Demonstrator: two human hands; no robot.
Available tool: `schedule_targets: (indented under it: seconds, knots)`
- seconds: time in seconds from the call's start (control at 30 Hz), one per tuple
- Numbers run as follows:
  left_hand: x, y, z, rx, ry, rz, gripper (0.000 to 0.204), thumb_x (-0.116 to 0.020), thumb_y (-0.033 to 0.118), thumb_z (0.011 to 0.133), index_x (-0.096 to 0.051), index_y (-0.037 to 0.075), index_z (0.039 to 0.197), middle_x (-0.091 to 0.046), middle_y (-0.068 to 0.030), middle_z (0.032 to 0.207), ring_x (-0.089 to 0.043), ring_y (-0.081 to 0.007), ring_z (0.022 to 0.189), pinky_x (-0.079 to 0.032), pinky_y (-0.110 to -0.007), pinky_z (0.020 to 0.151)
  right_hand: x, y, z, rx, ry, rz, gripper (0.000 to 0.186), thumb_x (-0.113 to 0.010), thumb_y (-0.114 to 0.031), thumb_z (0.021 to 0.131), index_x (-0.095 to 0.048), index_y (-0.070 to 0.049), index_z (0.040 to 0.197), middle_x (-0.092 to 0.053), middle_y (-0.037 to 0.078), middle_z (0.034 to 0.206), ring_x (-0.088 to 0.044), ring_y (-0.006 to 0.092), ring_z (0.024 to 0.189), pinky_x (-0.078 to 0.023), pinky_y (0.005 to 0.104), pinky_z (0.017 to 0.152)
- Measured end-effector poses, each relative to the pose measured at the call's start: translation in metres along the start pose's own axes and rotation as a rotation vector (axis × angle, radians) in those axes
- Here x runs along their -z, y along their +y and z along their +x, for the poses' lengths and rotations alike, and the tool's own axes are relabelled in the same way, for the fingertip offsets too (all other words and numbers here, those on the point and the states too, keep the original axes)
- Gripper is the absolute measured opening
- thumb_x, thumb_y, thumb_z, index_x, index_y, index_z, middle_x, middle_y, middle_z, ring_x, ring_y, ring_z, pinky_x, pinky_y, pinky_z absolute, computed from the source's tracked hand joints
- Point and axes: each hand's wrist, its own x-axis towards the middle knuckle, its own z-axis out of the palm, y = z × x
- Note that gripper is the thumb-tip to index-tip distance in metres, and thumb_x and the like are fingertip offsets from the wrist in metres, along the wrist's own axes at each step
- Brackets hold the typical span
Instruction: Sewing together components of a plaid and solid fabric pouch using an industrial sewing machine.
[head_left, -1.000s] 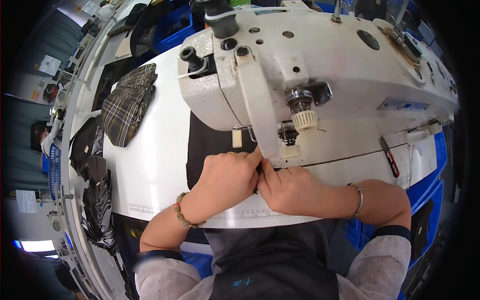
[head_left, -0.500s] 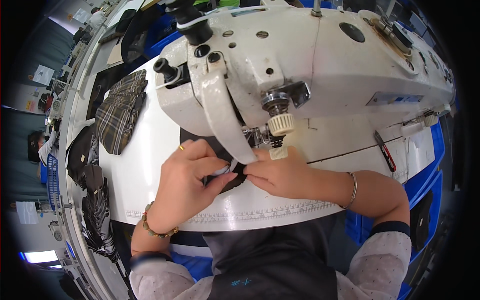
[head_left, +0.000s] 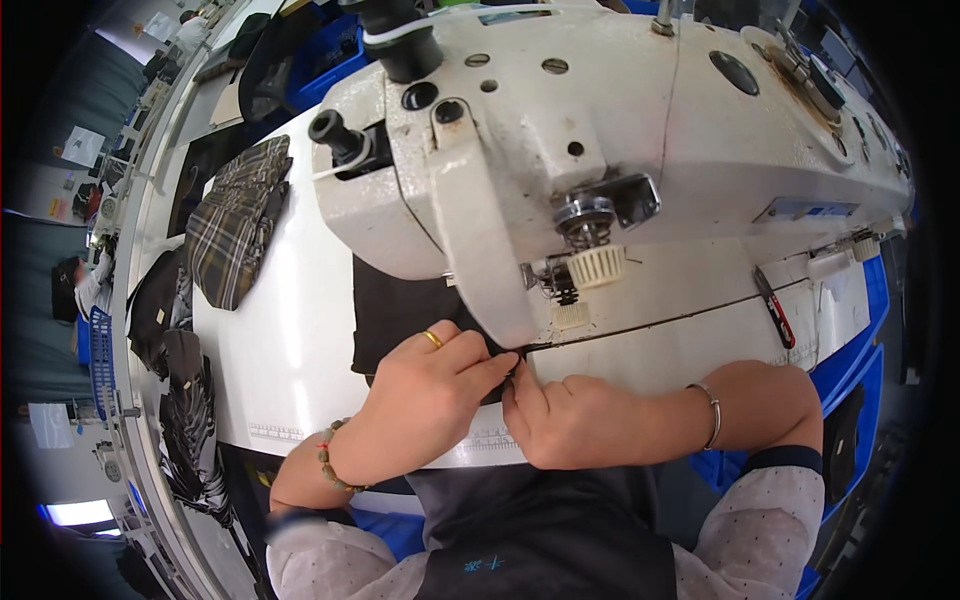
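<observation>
Bent over the white table (head_left: 275, 365), I pinch the near edge of a dark cloth (head_left: 392, 305) between the closed fingertips of my left hand (head_left: 420, 395) and right hand (head_left: 570, 425), its far part lying flat to the left and partly hidden by the sewing machine (head_left: 600, 120). The work on this edge looks under way, not finished; no completed seam shows, and I cannot tell how much is stitched. A plaid piece (head_left: 238, 230) lies well apart, untouched, at left.

Turquoise characters (head_left: 484, 564) stand on the dark apron (head_left: 570, 540); a ruler scale (head_left: 275, 432) follows the edge of the white sewing table (head_left: 262, 370); the label plate (head_left: 808, 208) on the sewing machine (head_left: 560, 120) is unreadable.
</observation>
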Motion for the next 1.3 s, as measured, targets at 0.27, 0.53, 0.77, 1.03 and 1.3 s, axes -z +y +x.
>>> schedule_targets:
  seconds: [0.27, 0.53, 0.77, 1.03, 1.3]
  knots:
    - [-0.012, 0.007, -0.001, -0.018, -0.024, 0.127, 0.041, -0.07, 0.002, 0.063, -0.075, 0.006, 0.103, -0.055, -0.0014, 0.079, -0.054, -0.0204, 0.07, -0.048, -0.031, 0.061, 0.004, -0.012, -0.002, -0.016, 0.005, 0.012, 0.032, -0.061, -0.017, 0.065, -0.072, 0.007, 0.081, -0.071, 0.032, 0.083, -0.051, 0.0121, 0.042, -0.037, 0.0243, 0.039]
    - [-0.009, 0.008, 0.001, -0.027, -0.065, 0.193, 0.038, -0.07, 0.006, 0.065, -0.075, 0.007, 0.102, -0.053, -0.0014, 0.079, -0.054, -0.0205, 0.073, -0.046, -0.031, 0.063, 0.002, -0.011, -0.001, 0.005, 0.004, 0.041, 0.031, -0.06, -0.017, 0.067, -0.072, 0.008, 0.081, -0.07, 0.035, 0.085, -0.051, 0.0127, 0.042, -0.037, 0.025, 0.039]
    - [-0.012, -0.004, 0.008, -0.013, 0.005, 0.19, 0.034, -0.069, 0.003, 0.068, -0.076, 0.007, 0.101, -0.053, -0.002, 0.078, -0.055, -0.0212, 0.073, -0.047, -0.032, 0.063, -0.004, 0.0, 0.0, -0.019, -0.003, -0.039, 0.028, -0.063, -0.013, 0.068, -0.073, 0.005, 0.086, -0.073, 0.025, 0.086, -0.052, 0.0113, 0.046, -0.035, 0.023, 0.04]
    - [-0.012, -0.025, 0.027, -0.002, 0.085, 0.242, 0.036, -0.067, -0.002, 0.07, -0.078, 0.011, 0.102, -0.062, -0.0029, 0.083, -0.062, -0.0265, 0.07, -0.049, -0.037, 0.059, -0.025, 0.018, 0.004, -0.135, -0.003, -0.008, 0.041, -0.061, -0.015, 0.072, -0.071, 0.011, 0.104, -0.064, 0.011, 0.071, -0.054, 0.0117, 0.044, -0.041, 0.027, 0.038]
    - [-0.01, -0.044, 0.031, 0.017, 0.06, 0.248, 0.037, -0.071, 0.0, 0.067, -0.076, 0.01, 0.102, -0.069, -0.0066, 0.087, -0.068, -0.0289, 0.076, -0.055, -0.039, 0.066, -0.024, 0.03, 0.008, -0.208, -0.085, 0.101, 0.054, -0.06, -0.013, 0.073, -0.064, 0.014, 0.12, -0.06, 0.007, 0.067, -0.057, 0.0142, 0.047, -0.043, 0.031, 0.039]
